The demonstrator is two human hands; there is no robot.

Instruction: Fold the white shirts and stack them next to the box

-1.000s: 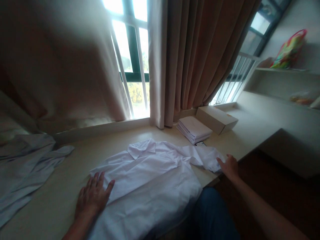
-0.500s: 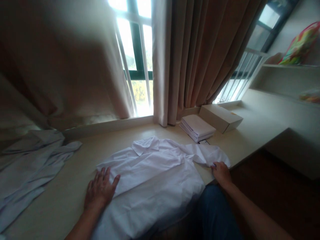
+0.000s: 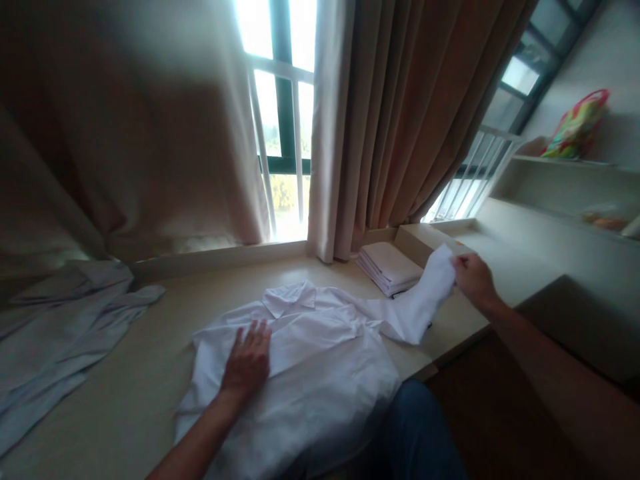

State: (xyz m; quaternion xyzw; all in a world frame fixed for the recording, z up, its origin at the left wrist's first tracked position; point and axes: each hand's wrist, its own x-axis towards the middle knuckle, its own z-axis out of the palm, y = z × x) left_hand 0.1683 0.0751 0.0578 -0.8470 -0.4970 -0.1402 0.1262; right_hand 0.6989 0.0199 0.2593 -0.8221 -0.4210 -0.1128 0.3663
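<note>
A white collared shirt (image 3: 320, 373) lies spread on the pale tabletop (image 3: 140, 360), its collar toward the window and its lower part hanging over the near edge. My left hand (image 3: 249, 357) rests flat on the shirt below the collar, fingers stretched out. At the right, my right hand (image 3: 473, 277) pinches the end of a sleeve (image 3: 425, 303) and holds it up off the table. The raised sleeve partly covers a stack of folded white shirts (image 3: 387, 265) behind it.
Crumpled pale clothes (image 3: 70, 333) lie at the left. A box (image 3: 425, 241) stands behind the folded stack, near the curtain (image 3: 400, 120). The table's edge runs along the right, with wall shelves (image 3: 560, 187) beyond. My knee (image 3: 423, 427) is below the near edge.
My right hand has lifted the sleeve's end up and to the right. My left hand has slid rightward from the shirt's left side to below the collar. The view has shifted slightly.
</note>
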